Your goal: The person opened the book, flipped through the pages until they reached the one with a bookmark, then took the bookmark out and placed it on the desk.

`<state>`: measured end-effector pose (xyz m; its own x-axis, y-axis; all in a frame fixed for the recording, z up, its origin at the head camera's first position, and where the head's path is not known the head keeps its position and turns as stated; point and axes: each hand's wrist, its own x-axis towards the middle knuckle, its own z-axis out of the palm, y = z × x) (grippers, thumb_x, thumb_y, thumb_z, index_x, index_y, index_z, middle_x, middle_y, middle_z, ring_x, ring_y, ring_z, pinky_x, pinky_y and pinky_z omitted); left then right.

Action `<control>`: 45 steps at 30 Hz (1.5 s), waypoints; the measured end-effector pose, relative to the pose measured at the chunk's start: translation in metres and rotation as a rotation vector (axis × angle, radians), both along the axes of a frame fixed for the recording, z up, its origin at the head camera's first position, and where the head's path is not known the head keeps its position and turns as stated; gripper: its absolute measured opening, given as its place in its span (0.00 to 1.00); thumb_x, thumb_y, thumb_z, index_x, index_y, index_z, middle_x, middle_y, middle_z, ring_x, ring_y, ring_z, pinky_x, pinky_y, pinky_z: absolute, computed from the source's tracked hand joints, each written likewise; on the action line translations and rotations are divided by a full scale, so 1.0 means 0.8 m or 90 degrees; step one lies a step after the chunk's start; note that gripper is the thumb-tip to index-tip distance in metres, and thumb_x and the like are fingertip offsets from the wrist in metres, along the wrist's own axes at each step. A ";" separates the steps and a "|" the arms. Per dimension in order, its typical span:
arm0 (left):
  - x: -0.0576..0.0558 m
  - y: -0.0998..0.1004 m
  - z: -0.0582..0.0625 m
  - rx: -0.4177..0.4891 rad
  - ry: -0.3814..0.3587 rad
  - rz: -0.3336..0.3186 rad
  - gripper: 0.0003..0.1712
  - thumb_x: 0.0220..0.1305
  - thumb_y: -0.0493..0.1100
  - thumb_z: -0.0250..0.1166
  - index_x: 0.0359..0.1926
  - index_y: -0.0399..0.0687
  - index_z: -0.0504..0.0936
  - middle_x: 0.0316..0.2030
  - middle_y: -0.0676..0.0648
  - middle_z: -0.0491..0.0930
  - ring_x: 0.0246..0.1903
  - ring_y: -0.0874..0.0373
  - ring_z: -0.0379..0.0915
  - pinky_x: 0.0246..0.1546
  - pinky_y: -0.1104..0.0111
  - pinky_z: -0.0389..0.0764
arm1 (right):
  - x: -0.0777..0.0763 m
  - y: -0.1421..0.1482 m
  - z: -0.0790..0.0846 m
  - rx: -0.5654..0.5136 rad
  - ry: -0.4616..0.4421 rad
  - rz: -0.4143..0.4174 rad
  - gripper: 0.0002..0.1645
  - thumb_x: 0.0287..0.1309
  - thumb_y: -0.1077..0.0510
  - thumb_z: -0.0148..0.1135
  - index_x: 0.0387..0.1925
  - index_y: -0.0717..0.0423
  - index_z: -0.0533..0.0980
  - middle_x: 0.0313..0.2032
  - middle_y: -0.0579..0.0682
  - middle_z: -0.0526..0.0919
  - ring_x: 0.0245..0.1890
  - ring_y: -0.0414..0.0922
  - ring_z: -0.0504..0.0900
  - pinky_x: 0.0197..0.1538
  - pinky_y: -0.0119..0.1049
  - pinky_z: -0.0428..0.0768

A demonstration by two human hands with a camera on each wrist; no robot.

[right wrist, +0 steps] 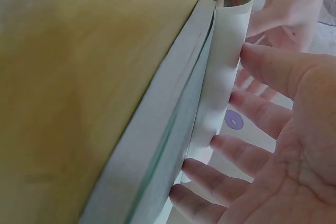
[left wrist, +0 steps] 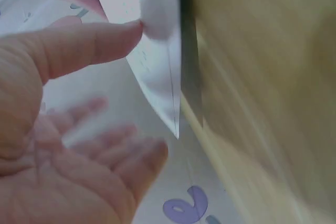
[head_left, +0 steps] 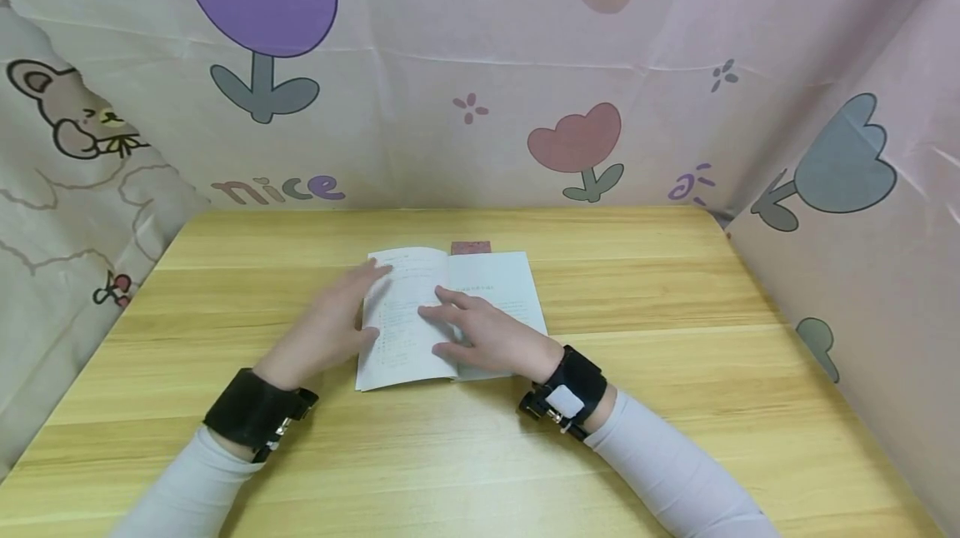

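Note:
An open book (head_left: 408, 321) lies on the wooden table, its left page printed with lines of small text. My left hand (head_left: 330, 321) is at the book's left edge. In the left wrist view its thumb tip meets the page (left wrist: 157, 3) near the outer edge, while the other fingers extend loosely past it. Across the right page and the middle fold reaches my right hand (head_left: 498, 338), fingers spread. Its fingertips touch the paper by the fold in the right wrist view, where the thick stack of pages (right wrist: 157, 129) shows edge-on.
A small reddish flat piece (head_left: 471, 247) shows just beyond the book's top edge. The wooden table (head_left: 645, 288) runs back to a patterned cloth (head_left: 420, 130) with flowers, which also hangs along both sides. Black straps (head_left: 258, 409) circle both wrists.

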<state>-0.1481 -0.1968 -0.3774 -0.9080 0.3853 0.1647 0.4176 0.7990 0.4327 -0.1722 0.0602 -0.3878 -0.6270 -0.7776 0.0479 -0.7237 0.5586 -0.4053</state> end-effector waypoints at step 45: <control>0.005 0.005 -0.013 -0.052 -0.084 -0.080 0.39 0.61 0.59 0.65 0.70 0.53 0.66 0.70 0.39 0.55 0.67 0.42 0.51 0.60 0.46 0.60 | -0.058 0.083 0.021 0.141 0.017 -0.359 0.23 0.52 0.44 0.70 0.19 0.58 0.74 0.19 0.48 0.62 0.18 0.43 0.65 0.20 0.33 0.59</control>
